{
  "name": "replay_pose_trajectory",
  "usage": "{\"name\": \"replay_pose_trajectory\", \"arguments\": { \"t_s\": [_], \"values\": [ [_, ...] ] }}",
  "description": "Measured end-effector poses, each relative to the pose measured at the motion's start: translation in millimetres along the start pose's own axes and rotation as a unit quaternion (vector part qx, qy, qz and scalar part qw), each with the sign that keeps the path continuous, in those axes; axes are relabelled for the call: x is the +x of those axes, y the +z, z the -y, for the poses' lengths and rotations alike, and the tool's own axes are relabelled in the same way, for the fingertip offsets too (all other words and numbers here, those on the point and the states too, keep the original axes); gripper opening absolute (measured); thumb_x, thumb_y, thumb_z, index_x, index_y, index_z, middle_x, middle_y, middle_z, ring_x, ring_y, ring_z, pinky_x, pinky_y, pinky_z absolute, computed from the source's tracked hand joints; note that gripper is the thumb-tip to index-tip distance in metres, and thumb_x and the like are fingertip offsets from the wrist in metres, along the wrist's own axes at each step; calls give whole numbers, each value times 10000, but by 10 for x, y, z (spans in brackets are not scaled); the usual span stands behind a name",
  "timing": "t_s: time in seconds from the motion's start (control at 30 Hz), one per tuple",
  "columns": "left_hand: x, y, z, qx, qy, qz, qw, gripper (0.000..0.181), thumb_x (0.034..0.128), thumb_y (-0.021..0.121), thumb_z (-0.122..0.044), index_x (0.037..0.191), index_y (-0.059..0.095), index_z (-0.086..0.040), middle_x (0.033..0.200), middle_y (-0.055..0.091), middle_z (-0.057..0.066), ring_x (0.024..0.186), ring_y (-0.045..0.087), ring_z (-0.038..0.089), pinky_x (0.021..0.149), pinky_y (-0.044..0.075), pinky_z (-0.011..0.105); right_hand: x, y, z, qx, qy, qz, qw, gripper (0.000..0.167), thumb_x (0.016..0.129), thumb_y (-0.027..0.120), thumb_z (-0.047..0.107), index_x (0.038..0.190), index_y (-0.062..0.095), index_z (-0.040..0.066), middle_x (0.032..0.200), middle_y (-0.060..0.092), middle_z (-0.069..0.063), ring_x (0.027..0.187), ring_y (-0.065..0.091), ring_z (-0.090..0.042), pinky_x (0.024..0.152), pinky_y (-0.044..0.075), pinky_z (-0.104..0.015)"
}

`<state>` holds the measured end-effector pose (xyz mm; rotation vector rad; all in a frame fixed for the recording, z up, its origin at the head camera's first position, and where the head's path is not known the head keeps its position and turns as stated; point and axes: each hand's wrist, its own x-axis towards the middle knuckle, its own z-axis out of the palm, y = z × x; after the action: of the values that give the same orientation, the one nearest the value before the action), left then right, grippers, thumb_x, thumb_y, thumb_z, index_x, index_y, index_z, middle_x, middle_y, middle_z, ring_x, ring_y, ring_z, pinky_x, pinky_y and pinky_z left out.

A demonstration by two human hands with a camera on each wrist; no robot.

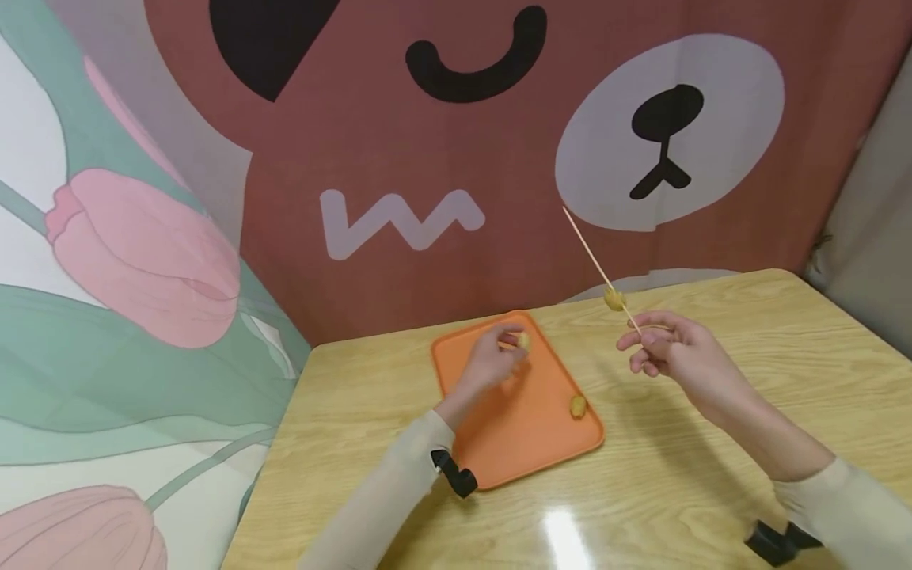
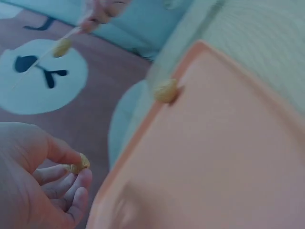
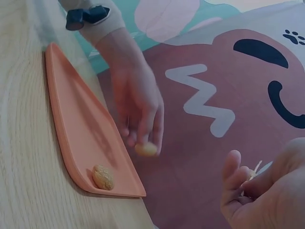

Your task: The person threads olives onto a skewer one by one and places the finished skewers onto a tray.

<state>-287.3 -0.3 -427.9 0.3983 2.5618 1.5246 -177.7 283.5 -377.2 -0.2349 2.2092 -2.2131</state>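
Observation:
My right hand [image 1: 673, 352] pinches the lower end of a thin wooden skewer [image 1: 586, 247], which points up and to the left. One small golden-brown food ball [image 1: 614, 299] is threaded on it, a little above the fingers. Over the far part of an orange tray [image 1: 523, 447], my left hand [image 1: 490, 362] holds a second food ball [image 2: 81, 163] between thumb and fingertips. A third food ball [image 3: 103, 177] lies on the tray, by its right edge near the front corner. Its exact kind does not show.
The tray lies on a wood-grain table [image 1: 356, 443]. Behind the table hangs a cloth [image 1: 399, 285] with a printed bear face, and a flower-print cloth [image 1: 142, 380] hangs at the left. Each wrist wears a black camera mount [image 1: 454, 473].

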Motion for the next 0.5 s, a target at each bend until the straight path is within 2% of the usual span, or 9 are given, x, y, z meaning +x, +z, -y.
{"name": "replay_pose_trajectory", "arguments": {
  "t_s": [0.13, 0.3, 0.4, 0.5],
  "values": [
    [-148, -234, -32, -232, 72, -268, 9993, 386, 988, 683, -115, 1366, 627, -170, 1198, 623, 31, 973, 646, 246, 757, 568, 367, 12, 20, -2, -50, 143, 198, 9997, 271, 1104, 428, 103, 1322, 384, -51, 1065, 641, -177, 763, 644, -204, 622, 508, -261],
    [-287, -451, 3, -656, 143, -469, 9966, 365, 1007, 646, -77, 1364, 624, -144, 1197, 629, 61, 1012, 646, 237, 896, 551, 461, -23, 38, -21, -195, 333, 436, 9983, 206, 1094, 411, 95, 1190, 414, -88, 943, 607, -206, 724, 620, -247, 607, 509, -295],
    [-353, -539, 22, -1098, 251, -534, 9922, 375, 1020, 600, -18, 1383, 610, -109, 1200, 629, 87, 1031, 645, 291, 945, 514, 523, -54, 53, -57, -218, 510, 559, 9969, 187, 1083, 405, 88, 1102, 440, -94, 862, 597, -169, 674, 593, -237, 574, 490, -298],
    [-388, -598, 36, -1714, 308, -560, 9831, 399, 1026, 551, 30, 1401, 596, -99, 1238, 625, 120, 1054, 628, 313, 954, 492, 497, -77, 69, -105, -256, 604, 583, 9961, 158, 1051, 397, 45, 1009, 465, -92, 775, 550, -99, 589, 504, -181, 501, 405, -284]
  ]
}}
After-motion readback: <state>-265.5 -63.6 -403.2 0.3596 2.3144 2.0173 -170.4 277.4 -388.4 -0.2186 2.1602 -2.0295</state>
